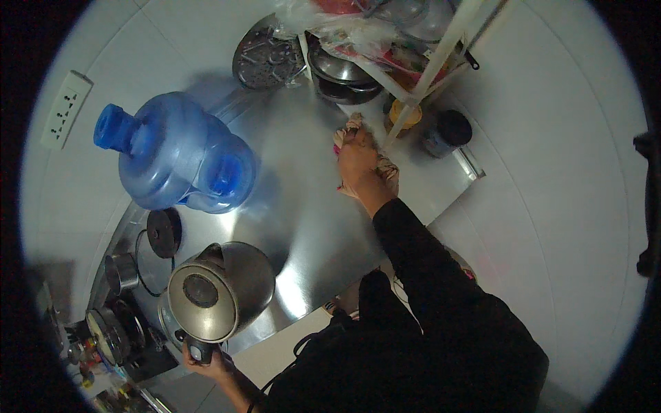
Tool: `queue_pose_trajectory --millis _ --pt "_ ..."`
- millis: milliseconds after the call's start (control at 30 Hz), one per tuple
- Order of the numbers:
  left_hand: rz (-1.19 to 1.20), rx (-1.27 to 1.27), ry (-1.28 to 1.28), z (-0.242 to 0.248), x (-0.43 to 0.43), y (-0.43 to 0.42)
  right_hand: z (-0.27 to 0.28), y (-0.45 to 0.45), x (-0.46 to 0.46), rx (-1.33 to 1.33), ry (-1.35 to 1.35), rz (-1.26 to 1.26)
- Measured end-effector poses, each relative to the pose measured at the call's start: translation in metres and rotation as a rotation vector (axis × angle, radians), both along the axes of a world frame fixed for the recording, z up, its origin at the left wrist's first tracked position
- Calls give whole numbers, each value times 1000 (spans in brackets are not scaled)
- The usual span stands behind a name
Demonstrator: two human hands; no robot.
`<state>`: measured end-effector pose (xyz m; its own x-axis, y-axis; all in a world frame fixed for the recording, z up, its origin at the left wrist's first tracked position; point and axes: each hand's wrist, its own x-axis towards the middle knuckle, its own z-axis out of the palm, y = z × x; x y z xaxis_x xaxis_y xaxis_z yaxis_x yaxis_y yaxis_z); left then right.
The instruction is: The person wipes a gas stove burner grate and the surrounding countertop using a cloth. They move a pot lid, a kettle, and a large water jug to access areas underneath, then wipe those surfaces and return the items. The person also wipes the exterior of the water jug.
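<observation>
My left hand (209, 365), at the lower left, grips the black handle of a stainless steel electric kettle (253, 281). Its lid is closed, and its spout points away from me. Whether the kettle's base touches the counter, I cannot tell. My right hand (359, 162) is closed around a crumpled beige cloth (388, 173) with pink bits. That hand presses the cloth down near the right part of the stainless steel counter (320, 222), beside a white rack leg. A round black kettle base (164, 233) with a cord lies left of the kettle.
A large blue water bottle (170, 155) lies on its side at the left. A lidded pot (343, 77) and a perforated steamer plate (268, 54) stand at the back. Near the white rack (413, 93) are a yellow-lidded jar (405, 113) and a dark-lidded jar (449, 131). A metal cup (121, 273) stands far left.
</observation>
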<state>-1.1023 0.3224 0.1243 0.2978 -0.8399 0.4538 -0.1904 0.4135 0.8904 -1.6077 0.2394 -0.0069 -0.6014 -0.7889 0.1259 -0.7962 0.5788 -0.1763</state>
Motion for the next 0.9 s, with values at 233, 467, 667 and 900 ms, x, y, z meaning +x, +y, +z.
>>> queue_pose_trajectory --millis 233,467,667,900 --pt "125 217 -127 15 -16 1 3 -37 -15 -280 110 62" --pt "90 186 44 4 -24 23 20 -3 -5 -234 -164 551" --pt "-195 205 3 -1 -7 22 12 59 109 -128 -239 764" --pt "-63 181 89 21 -41 31 37 175 18 -29 -411 475"
